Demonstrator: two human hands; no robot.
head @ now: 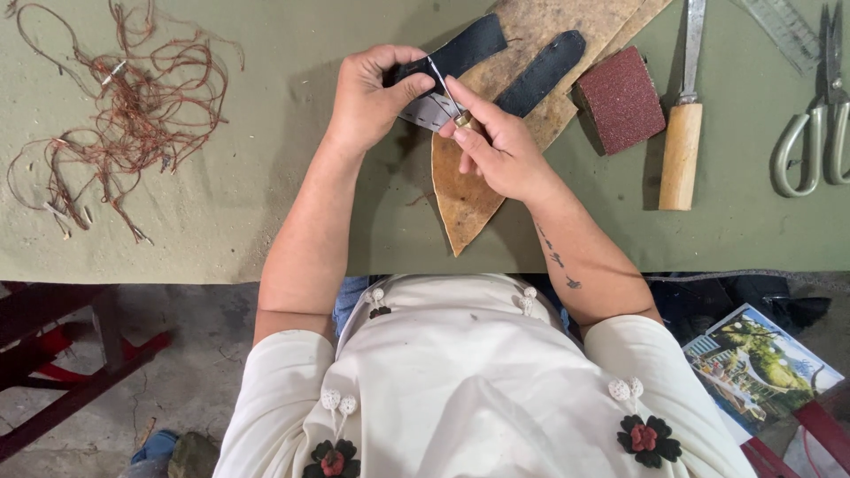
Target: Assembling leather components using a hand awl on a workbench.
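We count two dark leather straps [460,51] [542,71], one tan leather sheet [496,133], one red sanding block [620,99], one wooden-handled tool [681,133], one pair of scissors [819,115], one clear ruler [784,31], and one tangle of reddish thread [133,106].

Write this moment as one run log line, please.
left hand: holds dark strap | right hand: small tool at strap | under: tan leather piece

Left hand [370,97] gripping black leather strip [460,49] above tan leather piece [465,199]. Right hand [500,146] pinching small tool [447,93] against strip. Second black strip [542,71], sanding block [620,97], wooden-handled tool [680,150], scissors [819,106], tangled thread [133,106] on green table [266,177].
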